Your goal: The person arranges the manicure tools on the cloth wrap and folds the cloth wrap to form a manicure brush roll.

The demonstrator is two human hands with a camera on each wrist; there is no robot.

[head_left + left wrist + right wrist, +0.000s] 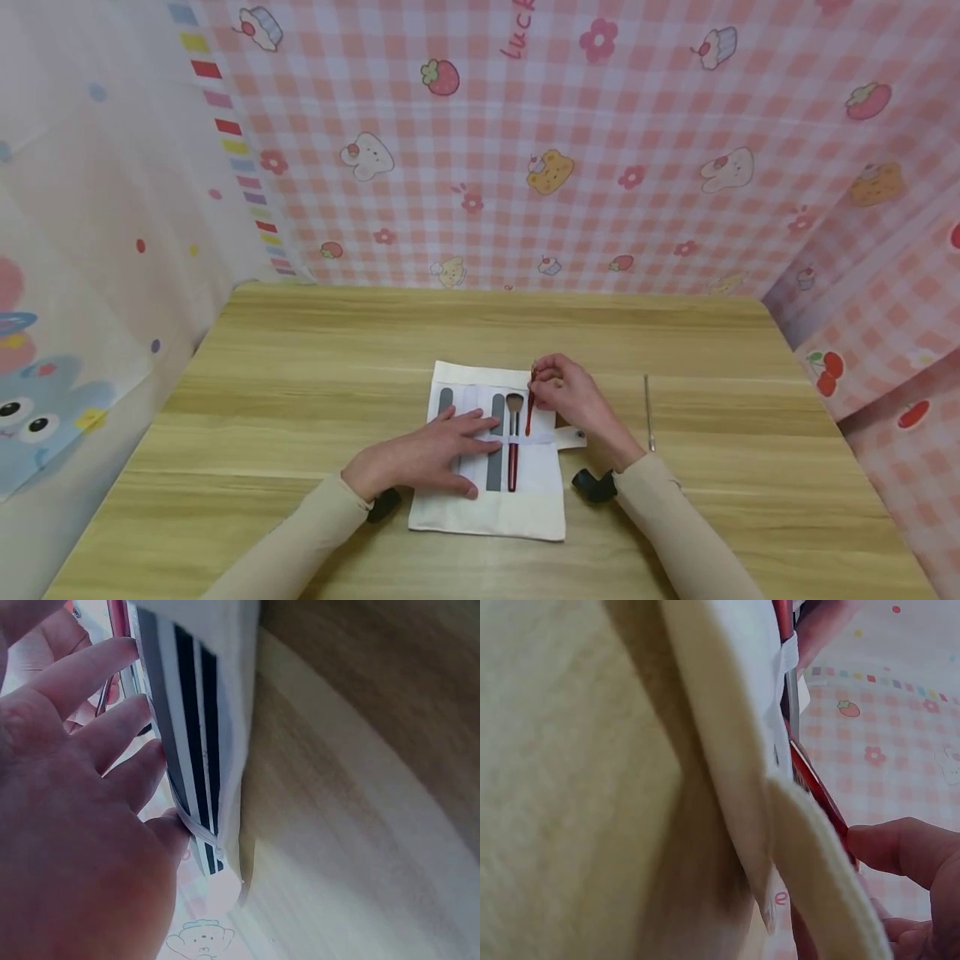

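In the head view, a cream cloth case [487, 521] lies unfolded on the wooden table [300, 375], its inside facing up, so its contents are within reach of both hands. The left hand [427, 458] rests across its left part with fingers spread and nearly straight, gripping nothing; this likely steadies the cloth. The right hand [570, 396] has its fingers bent in a pinch on the upper part of a thin red stick [530, 408]. The stick is over the right part of the case, lower end near the elastic band [540, 441]; the high hold seems meant to leave that end free. Just left of it lies a makeup brush [513, 454], bristles toward the far edge, beside a grey nail file [494, 467]. A slim metal rod [649, 417] lies apart on the table, to the right.

In the left wrist view, the left hand's fingertips touch the inside of the case, with grey and dark strips [191, 690] running beyond them. The band crosses these strips, presumably to hold them in place.

In the right wrist view, the thumb presses the red stick, which slants toward the case. The closure strap [817, 862] juts out in front, hiding part of the grip; whether the stick's end is under the band, I cannot tell.
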